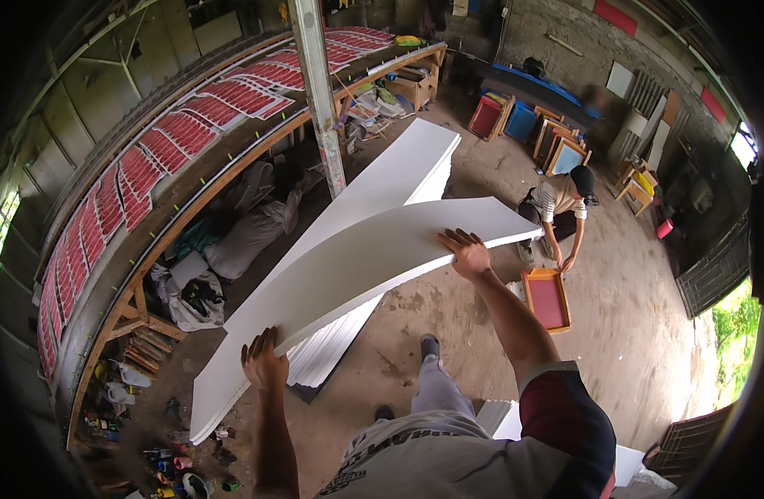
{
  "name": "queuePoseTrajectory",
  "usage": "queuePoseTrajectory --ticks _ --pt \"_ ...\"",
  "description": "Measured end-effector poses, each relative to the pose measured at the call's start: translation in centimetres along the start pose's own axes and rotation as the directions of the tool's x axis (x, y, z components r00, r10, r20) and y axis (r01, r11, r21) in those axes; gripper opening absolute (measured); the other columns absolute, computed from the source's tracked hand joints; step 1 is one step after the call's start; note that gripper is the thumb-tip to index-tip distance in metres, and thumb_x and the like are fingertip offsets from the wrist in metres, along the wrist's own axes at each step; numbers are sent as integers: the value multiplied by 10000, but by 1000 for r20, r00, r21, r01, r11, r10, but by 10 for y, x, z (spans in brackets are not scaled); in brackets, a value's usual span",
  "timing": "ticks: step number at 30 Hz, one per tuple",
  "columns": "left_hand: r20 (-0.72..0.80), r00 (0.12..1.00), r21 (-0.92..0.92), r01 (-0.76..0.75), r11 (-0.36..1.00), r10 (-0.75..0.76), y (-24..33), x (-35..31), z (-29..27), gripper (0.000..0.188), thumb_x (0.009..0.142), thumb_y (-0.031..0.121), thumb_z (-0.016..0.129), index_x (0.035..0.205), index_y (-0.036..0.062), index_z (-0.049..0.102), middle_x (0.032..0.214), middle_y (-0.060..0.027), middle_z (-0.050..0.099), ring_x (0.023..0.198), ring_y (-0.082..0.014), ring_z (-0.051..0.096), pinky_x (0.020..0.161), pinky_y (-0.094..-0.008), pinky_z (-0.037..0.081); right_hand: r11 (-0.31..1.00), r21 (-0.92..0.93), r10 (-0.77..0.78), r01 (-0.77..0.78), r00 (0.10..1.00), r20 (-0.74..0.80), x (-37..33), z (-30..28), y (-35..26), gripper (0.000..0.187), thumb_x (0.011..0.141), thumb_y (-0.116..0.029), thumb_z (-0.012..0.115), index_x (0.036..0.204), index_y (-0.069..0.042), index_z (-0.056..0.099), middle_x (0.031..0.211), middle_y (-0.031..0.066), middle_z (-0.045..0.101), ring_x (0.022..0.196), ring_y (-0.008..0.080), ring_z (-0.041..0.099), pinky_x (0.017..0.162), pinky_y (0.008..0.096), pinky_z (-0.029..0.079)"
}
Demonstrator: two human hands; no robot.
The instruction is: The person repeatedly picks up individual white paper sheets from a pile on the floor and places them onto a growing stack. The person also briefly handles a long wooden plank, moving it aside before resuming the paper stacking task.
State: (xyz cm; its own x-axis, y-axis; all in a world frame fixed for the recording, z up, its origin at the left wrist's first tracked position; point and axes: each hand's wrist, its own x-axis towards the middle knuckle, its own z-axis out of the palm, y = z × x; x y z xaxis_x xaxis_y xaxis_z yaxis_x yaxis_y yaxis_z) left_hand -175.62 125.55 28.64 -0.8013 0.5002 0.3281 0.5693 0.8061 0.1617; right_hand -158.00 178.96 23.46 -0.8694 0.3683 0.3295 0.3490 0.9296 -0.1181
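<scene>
A long bundle of white sheets (340, 264) bows across the middle of the view, with layers showing along its near edge. Both my hands grip that edge, fingers on the top face and thumbs hidden below. My left hand (265, 364) holds it toward the left end, and my right hand (467, 253) is closed on it toward the right end. Beneath and beyond lies a larger stack of white sheets (407, 158), set at an angle to the bundle. I cannot tell how much of the bundle rests on that stack.
A co-worker (565, 200) crouches at the right, hands on a wooden-framed screen (550, 301). A metal post (317, 91) rises behind the stack. Red printed sheets (182, 133) cover a long curved table at the left. Sacks (247, 237) and bottles (128, 376) sit under and near it.
</scene>
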Motion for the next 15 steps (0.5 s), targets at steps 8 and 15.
queuePoseTrajectory --ticks 8,15 --pt "-32 991 58 129 990 -127 37 95 99 704 703 130 854 1384 182 683 1402 -28 707 1305 -238 645 1223 -543 360 963 -101 -258 250 963 -79 194 65 85 745 818 -83 705 1509 -330 579 1545 30 597 1422 275 566 1190 484 437" --pt "72 969 94 229 969 -236 91 141 219 802 669 137 865 1439 215 654 1459 -13 671 1360 -248 599 1202 -523 370 914 -117 -399 388 913 -86 311 176 168 774 810 -64 706 1522 -339 576 1551 14 574 1473 297 503 1207 541 406"
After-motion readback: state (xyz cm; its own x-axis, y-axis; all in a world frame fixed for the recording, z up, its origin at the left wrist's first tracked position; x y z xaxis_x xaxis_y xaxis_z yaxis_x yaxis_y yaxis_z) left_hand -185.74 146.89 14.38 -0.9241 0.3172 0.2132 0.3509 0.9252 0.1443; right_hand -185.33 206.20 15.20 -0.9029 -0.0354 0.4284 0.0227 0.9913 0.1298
